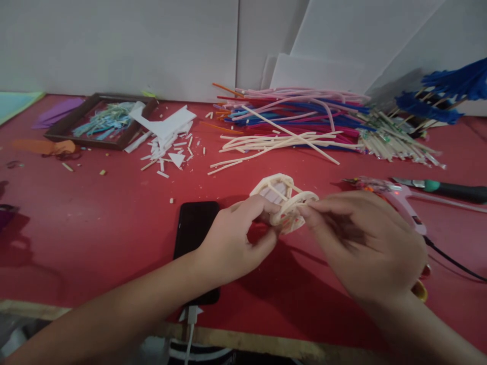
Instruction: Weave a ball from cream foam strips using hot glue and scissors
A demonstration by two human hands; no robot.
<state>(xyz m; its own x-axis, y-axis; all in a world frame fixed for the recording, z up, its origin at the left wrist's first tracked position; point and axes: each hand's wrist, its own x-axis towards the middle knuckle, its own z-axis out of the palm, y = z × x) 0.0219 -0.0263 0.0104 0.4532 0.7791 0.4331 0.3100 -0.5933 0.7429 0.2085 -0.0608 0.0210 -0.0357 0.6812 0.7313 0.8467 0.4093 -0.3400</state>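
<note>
Between my hands, above the red table, is a small cream-coloured openwork craft piece [292, 205] with curved rims and thin ribs. My left hand [243, 233] grips its left side between thumb and fingers. At its right rim, my right hand [361, 238] pinches with thumb and forefinger; the other fingers are curled in. The fingertips hide parts of the piece. Beyond it lie loose cream-coloured sticks [281, 142]. A pink glue gun [399, 195] with a small red light rests just past my right hand.
A black phone [196, 228] with a white cable lies under my left wrist. White scraps [171, 132] and a brown frame-like tray [114, 144] stand back left. Coloured pipe cleaners [304, 109] and wrapped sticks [395, 137] lie behind. A dark-handled knife [456, 190] is at right.
</note>
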